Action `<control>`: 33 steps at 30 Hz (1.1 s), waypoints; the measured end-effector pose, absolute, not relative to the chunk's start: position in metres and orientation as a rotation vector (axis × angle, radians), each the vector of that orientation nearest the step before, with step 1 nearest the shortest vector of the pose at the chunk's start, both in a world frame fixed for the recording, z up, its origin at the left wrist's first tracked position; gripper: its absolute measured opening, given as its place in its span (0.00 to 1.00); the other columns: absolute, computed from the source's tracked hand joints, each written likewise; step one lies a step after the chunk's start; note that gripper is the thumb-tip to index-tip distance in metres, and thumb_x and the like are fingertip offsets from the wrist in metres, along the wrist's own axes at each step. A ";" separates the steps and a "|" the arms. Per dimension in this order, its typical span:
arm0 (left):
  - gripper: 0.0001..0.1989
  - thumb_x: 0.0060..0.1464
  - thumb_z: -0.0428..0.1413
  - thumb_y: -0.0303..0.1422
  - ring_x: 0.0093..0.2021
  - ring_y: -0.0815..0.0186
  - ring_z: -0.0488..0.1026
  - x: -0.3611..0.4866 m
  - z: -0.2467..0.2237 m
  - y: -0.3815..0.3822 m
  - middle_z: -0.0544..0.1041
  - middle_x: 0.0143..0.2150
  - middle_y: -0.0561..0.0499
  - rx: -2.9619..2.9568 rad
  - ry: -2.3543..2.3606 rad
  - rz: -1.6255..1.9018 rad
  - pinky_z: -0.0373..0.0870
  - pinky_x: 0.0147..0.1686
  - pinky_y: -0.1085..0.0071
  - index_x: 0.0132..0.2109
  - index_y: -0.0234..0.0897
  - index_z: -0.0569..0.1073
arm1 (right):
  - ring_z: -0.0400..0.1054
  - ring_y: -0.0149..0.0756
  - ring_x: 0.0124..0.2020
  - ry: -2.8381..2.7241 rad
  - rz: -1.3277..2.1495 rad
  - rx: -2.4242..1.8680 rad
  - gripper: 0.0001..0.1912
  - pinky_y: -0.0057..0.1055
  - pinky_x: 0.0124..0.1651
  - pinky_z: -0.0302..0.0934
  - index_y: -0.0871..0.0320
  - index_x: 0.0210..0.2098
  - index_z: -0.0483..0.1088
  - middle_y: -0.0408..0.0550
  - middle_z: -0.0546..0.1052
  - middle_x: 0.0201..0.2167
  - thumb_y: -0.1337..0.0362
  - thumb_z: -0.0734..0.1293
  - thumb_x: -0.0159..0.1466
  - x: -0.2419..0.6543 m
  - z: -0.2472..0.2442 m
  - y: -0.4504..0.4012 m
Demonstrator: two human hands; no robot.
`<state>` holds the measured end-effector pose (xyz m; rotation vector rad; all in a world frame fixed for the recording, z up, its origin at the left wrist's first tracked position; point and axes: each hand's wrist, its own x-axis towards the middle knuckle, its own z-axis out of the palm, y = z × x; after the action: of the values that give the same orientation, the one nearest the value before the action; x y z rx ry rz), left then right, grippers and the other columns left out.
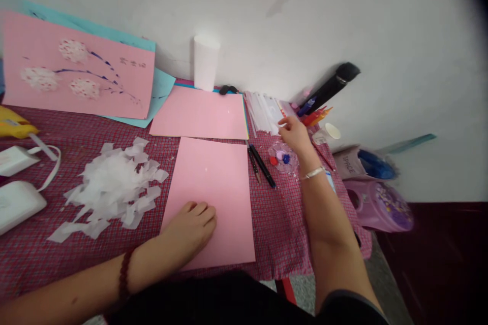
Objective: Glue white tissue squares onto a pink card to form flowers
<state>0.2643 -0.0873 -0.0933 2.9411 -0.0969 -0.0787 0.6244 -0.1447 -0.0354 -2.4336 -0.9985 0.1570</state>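
Observation:
A sheet of pink paper (213, 177) lies upright in front of me on the table. My left hand (194, 226) rests on its lower left part, fingers slightly bent and holding nothing. Reaching to the back right, my right hand (293, 134) has its fingers partly apart and nothing visible in them. It is over the table near the translucent white sticks (263, 111) and just above a clear palette (292, 165) with red, lilac and blue paint. Left of the palette lie a black pen (263, 165) and a dark pencil (253, 163).
Loose white paper squares (118, 183) are heaped at left, near a yellow glue gun (15, 124) and white plugs (19, 203). Behind stand a flower picture (129, 89), stacked coloured paper (202, 114) and a white roll (206, 63). Markers, a cup (328, 133) and a purple stool (369, 205) are right.

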 end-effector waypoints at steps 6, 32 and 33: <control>0.13 0.59 0.49 0.28 0.45 0.61 0.67 0.280 -0.053 -0.090 0.72 0.49 0.44 2.903 -0.171 0.121 0.62 0.46 0.62 0.51 0.35 0.69 | 0.57 0.28 0.19 -0.835 0.309 -2.067 0.05 0.26 0.23 0.54 0.54 0.36 0.65 0.38 0.64 0.21 0.64 0.60 0.60 0.550 -0.008 -0.240; 0.08 0.56 0.49 0.22 0.33 0.66 0.65 0.279 -0.076 -0.090 0.71 0.29 0.54 2.965 -0.302 0.318 0.51 0.60 0.54 0.34 0.37 0.71 | 0.65 0.44 0.46 -1.023 0.135 -2.660 0.10 0.40 0.53 0.55 0.61 0.37 0.72 0.57 0.73 0.41 0.66 0.59 0.63 0.556 -0.078 -0.277; 0.08 0.55 0.49 0.22 0.32 0.66 0.65 0.280 -0.077 -0.089 0.70 0.28 0.54 2.959 -0.301 0.337 0.51 0.60 0.54 0.33 0.37 0.71 | 0.65 0.43 0.47 -1.046 0.127 -2.678 0.11 0.39 0.53 0.54 0.61 0.38 0.72 0.57 0.73 0.42 0.66 0.59 0.63 0.557 -0.079 -0.274</control>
<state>0.2798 -0.0891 -0.0767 2.9589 -0.3006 0.3368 0.5570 -0.2736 -0.0788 -2.6778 -1.0455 0.1267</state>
